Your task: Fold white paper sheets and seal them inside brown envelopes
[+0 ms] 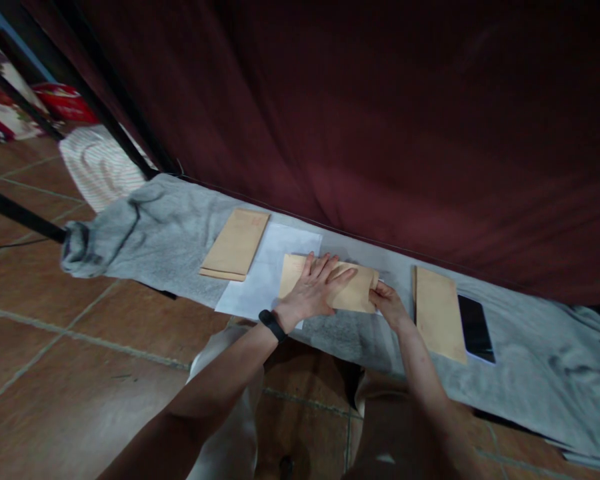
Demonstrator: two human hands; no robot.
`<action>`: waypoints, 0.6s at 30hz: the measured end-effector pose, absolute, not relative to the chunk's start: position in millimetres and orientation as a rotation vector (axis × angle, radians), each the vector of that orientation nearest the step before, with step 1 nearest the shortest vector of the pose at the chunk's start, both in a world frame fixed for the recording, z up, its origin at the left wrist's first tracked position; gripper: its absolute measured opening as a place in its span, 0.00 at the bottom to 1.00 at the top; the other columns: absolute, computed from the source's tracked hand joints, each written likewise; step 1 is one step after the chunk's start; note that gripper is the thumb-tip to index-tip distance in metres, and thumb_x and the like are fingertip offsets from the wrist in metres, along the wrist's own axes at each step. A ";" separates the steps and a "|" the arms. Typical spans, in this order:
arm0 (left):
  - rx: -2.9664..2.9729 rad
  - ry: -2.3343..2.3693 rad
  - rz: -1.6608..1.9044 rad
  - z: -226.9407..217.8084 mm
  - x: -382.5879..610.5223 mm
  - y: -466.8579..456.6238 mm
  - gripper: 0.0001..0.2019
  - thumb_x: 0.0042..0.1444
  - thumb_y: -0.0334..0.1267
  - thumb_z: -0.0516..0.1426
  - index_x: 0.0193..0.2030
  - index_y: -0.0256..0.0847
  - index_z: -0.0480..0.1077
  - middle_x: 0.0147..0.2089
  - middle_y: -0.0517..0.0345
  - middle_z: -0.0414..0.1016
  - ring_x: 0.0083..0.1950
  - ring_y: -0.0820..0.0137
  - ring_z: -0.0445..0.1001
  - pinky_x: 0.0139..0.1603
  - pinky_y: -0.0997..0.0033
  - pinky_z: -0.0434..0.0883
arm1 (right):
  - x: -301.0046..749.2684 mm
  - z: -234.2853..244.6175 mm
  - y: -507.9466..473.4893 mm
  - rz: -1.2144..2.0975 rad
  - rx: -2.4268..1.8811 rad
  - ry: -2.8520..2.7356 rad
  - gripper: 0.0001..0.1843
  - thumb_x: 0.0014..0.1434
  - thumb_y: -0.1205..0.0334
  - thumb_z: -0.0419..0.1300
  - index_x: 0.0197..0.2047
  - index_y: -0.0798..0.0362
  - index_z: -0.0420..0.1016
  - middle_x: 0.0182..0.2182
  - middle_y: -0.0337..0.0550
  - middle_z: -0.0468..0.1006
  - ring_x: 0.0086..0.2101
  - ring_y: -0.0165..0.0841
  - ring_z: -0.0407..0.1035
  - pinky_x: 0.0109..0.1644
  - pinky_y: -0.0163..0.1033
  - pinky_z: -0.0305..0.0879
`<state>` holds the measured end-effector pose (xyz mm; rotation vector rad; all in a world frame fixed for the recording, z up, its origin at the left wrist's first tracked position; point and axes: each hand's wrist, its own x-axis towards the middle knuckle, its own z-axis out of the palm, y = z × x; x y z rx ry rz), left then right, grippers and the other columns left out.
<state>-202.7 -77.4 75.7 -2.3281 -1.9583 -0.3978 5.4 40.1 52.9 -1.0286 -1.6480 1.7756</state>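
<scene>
A tan paper envelope [357,291] lies crosswise in front of me, partly on a sheet of white paper [267,267]. My left hand [316,287], with a dark band on the wrist, presses flat on the envelope with its fingers spread. At the envelope's right end, my right hand [391,307] has its fingers closed on the edge. A bit of white shows by those fingers; whether it is inside the envelope I cannot tell.
Tan envelopes [237,245] lie stacked on the left, and more envelopes [440,313] lie on the right beside a dark-screened phone [476,328]. A grey cloth [145,227] covers the narrow bench. Behind it hangs a dark red curtain [380,133]; black bars stand at left.
</scene>
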 end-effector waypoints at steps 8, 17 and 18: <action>-2.298 -1.848 -0.349 91.0 -190.7 -84.6 0.53 0.52 0.43 0.67 0.78 0.56 0.38 0.78 0.46 0.48 0.77 0.47 0.46 0.75 0.36 0.39 | 19.5 43.6 37.9 1.993 -1.101 -1.694 0.17 0.41 0.55 0.71 0.37 0.49 0.83 0.33 0.43 0.85 0.34 0.43 0.78 0.35 0.43 0.73; -2.287 -1.841 -0.305 97.4 -183.1 -88.9 0.51 0.56 0.32 0.61 0.78 0.56 0.33 0.79 0.49 0.46 0.77 0.51 0.47 0.75 0.39 0.39 | 17.4 38.6 35.7 1.865 -1.147 -1.692 0.21 0.38 0.63 0.71 0.40 0.44 0.82 0.38 0.41 0.85 0.40 0.45 0.77 0.35 0.43 0.73; -2.287 -1.841 -0.304 97.7 -183.5 -89.0 0.51 0.56 0.32 0.61 0.78 0.56 0.33 0.79 0.48 0.45 0.77 0.51 0.47 0.75 0.39 0.39 | 16.7 39.7 35.1 1.855 -1.151 -1.696 0.21 0.39 0.63 0.71 0.40 0.44 0.82 0.38 0.41 0.85 0.40 0.45 0.77 0.34 0.43 0.73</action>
